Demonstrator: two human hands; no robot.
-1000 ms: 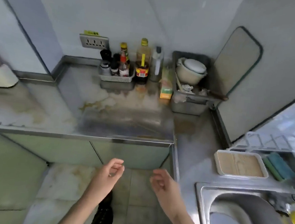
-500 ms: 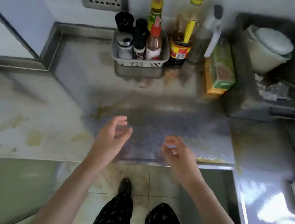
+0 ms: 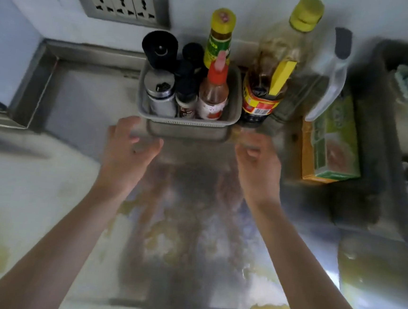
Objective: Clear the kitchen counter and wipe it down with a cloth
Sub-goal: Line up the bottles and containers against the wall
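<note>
A grey plastic basket (image 3: 188,122) with several condiment bottles stands at the back of the stained steel counter (image 3: 186,226). A red-capped sauce bottle (image 3: 213,91) and a black grinder (image 3: 160,49) stand in it. My left hand (image 3: 127,147) hovers just in front of the basket's left corner, fingers spread and empty. My right hand (image 3: 259,164) hovers in front of its right corner, fingers curled apart, holding nothing. Neither hand touches the basket. No cloth is in view.
Right of the basket stand a dark sauce bottle (image 3: 262,95), a large oil bottle (image 3: 295,34), a clear spray bottle (image 3: 330,81) and a green-orange carton (image 3: 332,143). A dark dish rack (image 3: 378,120) holds a pot at far right. A wall socket (image 3: 120,1) is above.
I have leaned in closer over the counter. Both hands moved forward from the counter's front edge to just short of the basket's front corners.
</note>
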